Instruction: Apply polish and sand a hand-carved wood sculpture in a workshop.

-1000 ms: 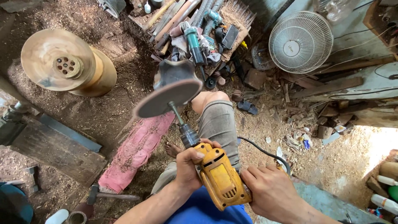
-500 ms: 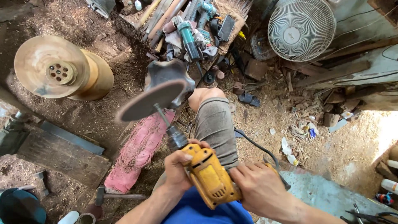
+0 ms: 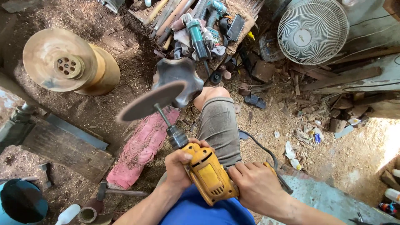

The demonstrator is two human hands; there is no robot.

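Two hands are gripping one yellow drill [image 3: 207, 173]. The left hand [image 3: 180, 166] is wrapping its fingers around the front of the body, just behind the chuck [image 3: 177, 136], thumb lying over the top. The right hand [image 3: 256, 189] is clenching the rear grip, knuckles facing up. One black cord [image 3: 266, 152] is trailing from under the right hand across the sawdust.

One shaft is running from the chuck up to one round sanding disc [image 3: 146, 106], which is tilting edge-on and blurring as if spinning. The disc is pressing against, or sitting just in front of, one dark lobed wooden piece [image 3: 179, 77]; whether they are touching cannot be told. One bare knee [image 3: 210, 93] in grey shorts [image 3: 218, 125] is resting right beside that piece.

Surroundings, counted:
- One pink cloth [image 3: 141, 148] lying on the ground left of the leg.
- One hammer [image 3: 116, 192] lying below the cloth.
- One large wooden turned disc [image 3: 62, 62] standing at upper left.
- One white fan [image 3: 312, 30] leaning at upper right.
- One tray of tools [image 3: 196, 21] sitting at top centre, holding two teal power tools and several wooden handles.
- One blue bucket [image 3: 21, 204] sitting at the lower left corner.
- One white bottle [image 3: 68, 214] lying beside it.
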